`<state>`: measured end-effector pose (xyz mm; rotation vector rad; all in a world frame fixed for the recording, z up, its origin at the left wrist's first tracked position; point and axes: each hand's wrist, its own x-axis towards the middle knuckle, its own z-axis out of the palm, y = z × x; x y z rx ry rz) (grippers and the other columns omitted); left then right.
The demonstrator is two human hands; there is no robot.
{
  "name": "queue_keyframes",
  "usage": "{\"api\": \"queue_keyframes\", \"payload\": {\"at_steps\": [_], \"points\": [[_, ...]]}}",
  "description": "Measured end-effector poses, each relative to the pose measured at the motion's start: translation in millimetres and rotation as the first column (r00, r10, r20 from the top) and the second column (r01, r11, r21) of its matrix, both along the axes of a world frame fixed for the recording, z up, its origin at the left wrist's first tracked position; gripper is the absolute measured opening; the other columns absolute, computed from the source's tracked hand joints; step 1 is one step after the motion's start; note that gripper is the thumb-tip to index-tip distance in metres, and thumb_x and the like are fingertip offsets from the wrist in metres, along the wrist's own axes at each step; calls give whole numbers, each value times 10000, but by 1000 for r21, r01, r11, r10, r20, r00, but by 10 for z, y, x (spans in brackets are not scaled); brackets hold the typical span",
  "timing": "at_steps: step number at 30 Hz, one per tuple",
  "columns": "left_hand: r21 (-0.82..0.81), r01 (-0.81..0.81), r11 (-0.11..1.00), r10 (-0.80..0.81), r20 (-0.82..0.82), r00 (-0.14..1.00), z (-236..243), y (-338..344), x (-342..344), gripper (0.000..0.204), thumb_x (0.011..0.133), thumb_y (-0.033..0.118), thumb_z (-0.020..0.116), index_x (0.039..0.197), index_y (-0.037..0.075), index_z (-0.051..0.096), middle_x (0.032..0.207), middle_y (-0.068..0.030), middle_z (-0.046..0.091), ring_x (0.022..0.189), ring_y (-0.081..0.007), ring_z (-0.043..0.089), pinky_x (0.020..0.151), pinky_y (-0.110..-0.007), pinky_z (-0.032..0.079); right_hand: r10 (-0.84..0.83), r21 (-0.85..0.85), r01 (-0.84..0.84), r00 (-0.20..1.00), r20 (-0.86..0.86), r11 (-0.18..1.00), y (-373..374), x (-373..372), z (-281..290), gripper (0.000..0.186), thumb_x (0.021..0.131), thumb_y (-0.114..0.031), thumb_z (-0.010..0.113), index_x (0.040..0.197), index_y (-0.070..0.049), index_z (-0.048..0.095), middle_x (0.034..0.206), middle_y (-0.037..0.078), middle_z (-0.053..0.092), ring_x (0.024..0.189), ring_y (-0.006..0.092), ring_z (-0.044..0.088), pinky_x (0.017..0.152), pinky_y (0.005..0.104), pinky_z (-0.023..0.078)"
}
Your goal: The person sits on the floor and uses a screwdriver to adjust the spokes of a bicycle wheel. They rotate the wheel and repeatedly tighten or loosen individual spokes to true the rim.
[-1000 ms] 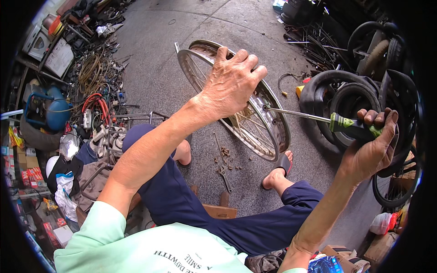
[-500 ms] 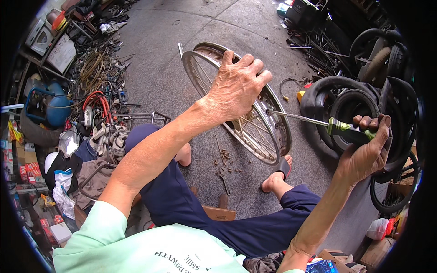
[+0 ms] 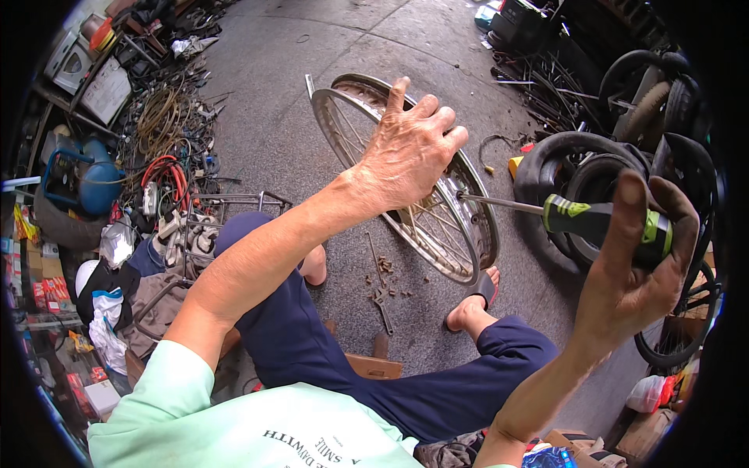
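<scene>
At wheel point(image 3: 477, 210): scrwdrvr point(image 3: 555, 215) points L, axis crosswise; L hand point(image 3: 412, 153) clasping wheel, R hand point(image 3: 636, 285) spread round handle point(image 3: 587, 222).

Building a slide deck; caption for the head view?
Left hand gripping a spoked wheel, right hand at a green-and-black screwdriver angled toward it.

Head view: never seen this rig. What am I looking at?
There's no machine here, just a person's bare hands, seen from a wide fisheye camera worn on the head and looking down, so straight edges bend near the rim. The left hand holds a tilted spoked wheel by its rim. The right hand is around the end of a green-and-black screwdriver, whose shaft reaches the rim; how firmly it grips is hard to tell. On the floor lie a wrench and small brownish pieces. Black tyres stand right, tangled cables left.
</scene>
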<state>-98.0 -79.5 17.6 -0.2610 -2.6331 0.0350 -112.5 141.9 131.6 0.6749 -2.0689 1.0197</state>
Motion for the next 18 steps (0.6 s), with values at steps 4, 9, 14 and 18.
{"api": "queue_keyframes", "payload": {"at_steps": [4, 9, 14, 18], "points": [[64, 70, 995, -69, -22, 997, -28, 34, -49, 364, 631, 84, 752, 980, 84, 648, 954, -78, 598, 1015, -247, 580, 1004, -444, 394, 213, -199, -213, 977, -20, 957, -50, -81, -92, 198, 974, -160, 653, 1073, 12, 646, 938, 98, 699, 829, 192, 695, 803, 339, 585], [102, 102, 990, -100, -24, 995, -29, 50, -50, 363, 587, 73, 745, 934, 91, 637, 920, -70, 593, 981, -252, 583, 974, -436, 425, 439, -704, -232, 890, 125, 671, -144, -202, -97, 363, 1005, -383, 587, 841, -65, 529, 712, 55, 523, 597, 184, 609, 646, 408, 563], [122, 96, 988, -93, -28, 995, -37, -28, -58, 372, 582, 77, 751, 936, 90, 638, 923, -66, 596, 973, -247, 588, 974, -445, 426, 752, -726, -465, 650, 109, 506, -28, -370, -80, 377, 1050, -398, 458, 808, -109, 457, 692, 54, 449, 549, 171, 490, 594, 382, 472], [112, 99, 989, -96, -33, 995, -23, -39, -64, 377, 584, 99, 761, 943, 89, 643, 914, -64, 590, 966, -254, 590, 977, -453, 426, 928, -697, -637, 355, 113, 329, -88, -398, 50, 370, 1069, -341, 383, 782, -113, 428, 677, 48, 390, 549, 169, 422, 599, 353, 454]]}}
